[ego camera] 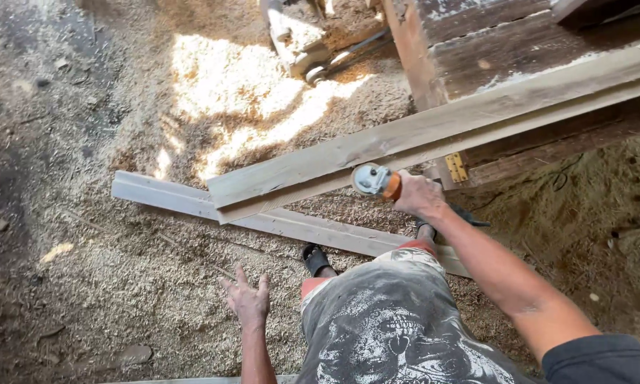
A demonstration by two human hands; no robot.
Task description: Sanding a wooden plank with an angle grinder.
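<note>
Head view | right hand [419,195] grips grinder [377,180] | axis horizontal, disc leftward

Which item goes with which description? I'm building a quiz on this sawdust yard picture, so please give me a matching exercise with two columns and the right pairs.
Things:
1. right hand
2. left hand
3. long plank
4. grey board

Descriptions:
A. lies flat on the sawdust-covered ground
B. open, fingers spread, holding nothing
C. rests slanted against the wooden bench, one end low
D. grips an orange power tool at the plank's edge

Pairs: 1-D, 2-B, 3-C, 4-A
</note>
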